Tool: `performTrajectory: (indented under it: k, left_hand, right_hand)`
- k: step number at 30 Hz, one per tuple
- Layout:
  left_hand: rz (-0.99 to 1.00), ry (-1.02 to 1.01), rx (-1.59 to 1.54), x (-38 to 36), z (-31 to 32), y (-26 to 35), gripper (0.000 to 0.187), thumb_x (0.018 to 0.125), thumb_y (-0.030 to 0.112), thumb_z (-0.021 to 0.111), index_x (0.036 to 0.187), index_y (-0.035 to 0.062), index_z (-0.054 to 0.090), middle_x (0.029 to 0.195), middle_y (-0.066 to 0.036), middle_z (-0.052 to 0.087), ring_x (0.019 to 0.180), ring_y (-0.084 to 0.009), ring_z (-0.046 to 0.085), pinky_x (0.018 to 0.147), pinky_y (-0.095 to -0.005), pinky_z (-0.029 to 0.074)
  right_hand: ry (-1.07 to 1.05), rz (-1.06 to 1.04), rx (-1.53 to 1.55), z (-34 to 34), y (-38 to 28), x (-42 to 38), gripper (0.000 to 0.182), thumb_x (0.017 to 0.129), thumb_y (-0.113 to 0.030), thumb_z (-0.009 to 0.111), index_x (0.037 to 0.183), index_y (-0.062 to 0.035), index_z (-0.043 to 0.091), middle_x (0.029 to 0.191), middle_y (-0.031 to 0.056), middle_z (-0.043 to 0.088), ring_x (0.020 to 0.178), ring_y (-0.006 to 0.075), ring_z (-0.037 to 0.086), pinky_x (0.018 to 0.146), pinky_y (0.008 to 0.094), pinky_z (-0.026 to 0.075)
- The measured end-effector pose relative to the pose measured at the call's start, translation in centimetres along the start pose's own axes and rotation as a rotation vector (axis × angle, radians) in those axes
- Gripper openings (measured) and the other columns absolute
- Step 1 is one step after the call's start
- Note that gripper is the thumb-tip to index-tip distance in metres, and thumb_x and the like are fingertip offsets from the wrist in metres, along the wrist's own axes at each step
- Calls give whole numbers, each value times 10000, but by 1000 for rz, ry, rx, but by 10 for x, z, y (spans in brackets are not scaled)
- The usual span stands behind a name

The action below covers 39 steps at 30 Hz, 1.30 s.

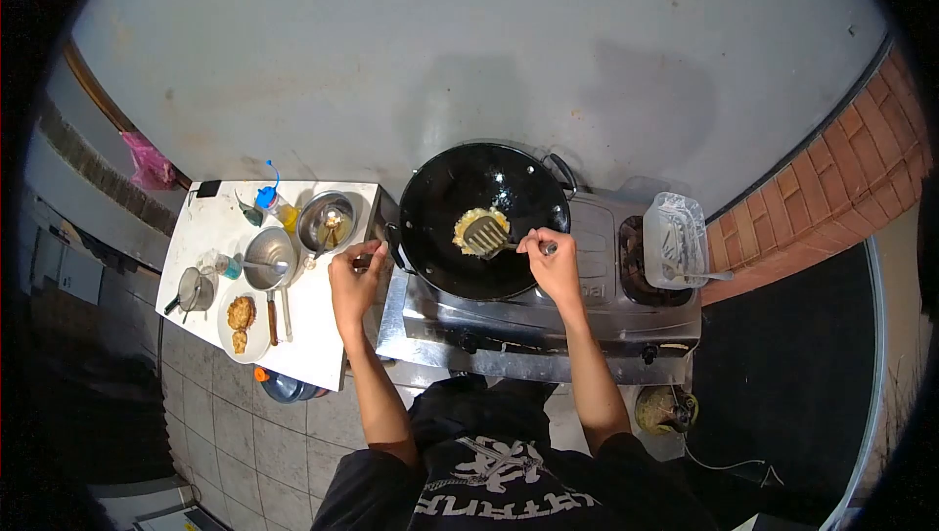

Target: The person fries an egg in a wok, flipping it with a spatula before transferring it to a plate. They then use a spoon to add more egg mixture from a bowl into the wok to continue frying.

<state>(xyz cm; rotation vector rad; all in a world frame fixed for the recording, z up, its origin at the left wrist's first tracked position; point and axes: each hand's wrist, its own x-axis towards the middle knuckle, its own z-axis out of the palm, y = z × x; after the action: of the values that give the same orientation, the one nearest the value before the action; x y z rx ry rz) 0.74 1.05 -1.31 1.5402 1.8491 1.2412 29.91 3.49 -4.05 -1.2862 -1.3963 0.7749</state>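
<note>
My right hand [552, 259] is closed round the handle of a slotted spatula [482, 236]. The spatula's head lies over a round, pale yellow, egg-like fried piece [468, 222] in the black wok [440, 179]. Just left of the wok's left handle [396, 247], my left hand [354, 287] is closed, with a small dark object [363, 261] at its fingers that I cannot make out. The wok sits on the left side of a steel gas stove [597, 306].
Left, a white table [210, 213] bears a metal bowl [311, 218], a saucepan [259, 272], a plate [256, 347] with browned fried pieces, an oil bottle [284, 213] and a strainer [199, 288]. A plastic container [685, 218] with a spoon stands on the stove's right. Behind rises a grey wall [469, 22].
</note>
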Motion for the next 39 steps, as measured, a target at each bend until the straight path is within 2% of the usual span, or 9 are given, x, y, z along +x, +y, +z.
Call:
performTrajectory:
  k: [6, 15, 23, 39]
  left_hand:
    - [-12, -20, -26, 0, 2, 7, 279, 828, 175, 722, 965, -67, 693, 835, -164, 710, 659, -169, 658, 630, -284, 511]
    - [-43, -30, -21, 3, 1, -1, 281, 831, 185, 720, 965, -62, 696, 810, -148, 709, 662, -160, 653, 630, -277, 508]
    - [-46, -18, -23, 5, -1, -4, 274, 832, 185, 722, 957, -58, 699, 821, -149, 708, 671, -161, 648, 636, -275, 509]
    - [-39, -48, -18, 5, -2, -1, 279, 830, 188, 726, 961, -56, 699, 831, -155, 709, 663, -163, 648, 638, -276, 513]
  right_hand:
    - [8, -15, 13, 1, 6, 3, 227, 869, -44, 558, 680, 64, 623, 608, 102, 634, 554, 90, 561, 541, 268, 425]
    - [-1, 2, 13, 2, 7, 3, 226, 863, -37, 560, 667, 68, 602, 572, 86, 599, 569, 54, 524, 524, 261, 401]
    - [-8, -13, -2, 2, 5, 8, 180, 825, -19, 563, 674, 73, 594, 595, 112, 619, 560, 94, 562, 543, 270, 429]
    - [9, -19, -8, 7, 3, 10, 178, 821, -35, 575, 673, 52, 622, 565, 108, 613, 519, 91, 553, 511, 280, 424]
